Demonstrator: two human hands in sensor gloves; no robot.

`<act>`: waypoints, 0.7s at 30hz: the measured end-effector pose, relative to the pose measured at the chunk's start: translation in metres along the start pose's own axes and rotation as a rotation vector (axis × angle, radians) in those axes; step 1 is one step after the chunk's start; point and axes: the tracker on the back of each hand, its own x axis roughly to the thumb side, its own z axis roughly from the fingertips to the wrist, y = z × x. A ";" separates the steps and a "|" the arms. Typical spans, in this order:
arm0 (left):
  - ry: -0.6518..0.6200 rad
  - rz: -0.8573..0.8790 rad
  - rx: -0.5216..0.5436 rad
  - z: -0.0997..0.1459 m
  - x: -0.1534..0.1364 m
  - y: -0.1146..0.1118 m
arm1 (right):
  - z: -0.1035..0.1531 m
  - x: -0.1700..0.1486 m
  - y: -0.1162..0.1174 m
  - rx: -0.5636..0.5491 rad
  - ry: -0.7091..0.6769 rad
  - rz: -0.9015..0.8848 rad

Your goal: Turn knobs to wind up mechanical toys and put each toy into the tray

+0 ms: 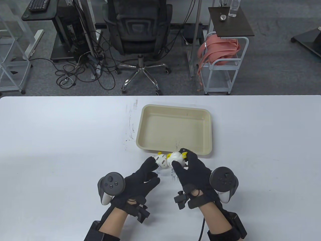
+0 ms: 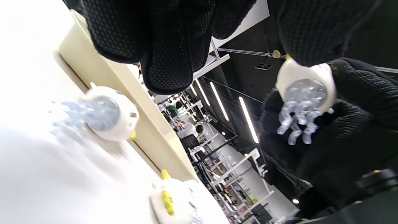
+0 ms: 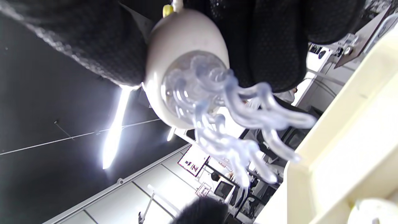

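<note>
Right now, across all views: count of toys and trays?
Wind-up toys: 3 (one in the right hand, two on the table)
Tray: 1
Total: 4

An office or lab: swivel chair [image 1: 139, 32], tangled floor cables [image 1: 82, 72], keyboard [image 1: 38, 5] on a desk, wheeled cart [image 1: 225, 62].

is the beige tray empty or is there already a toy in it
Empty. The table view shows only the bare floor of the tray; the white toys sit outside its near rim, one in the right hand.
</note>
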 end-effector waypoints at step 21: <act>0.072 -0.379 0.029 0.004 -0.007 0.012 | -0.066 -0.005 -0.050 -0.133 0.190 0.149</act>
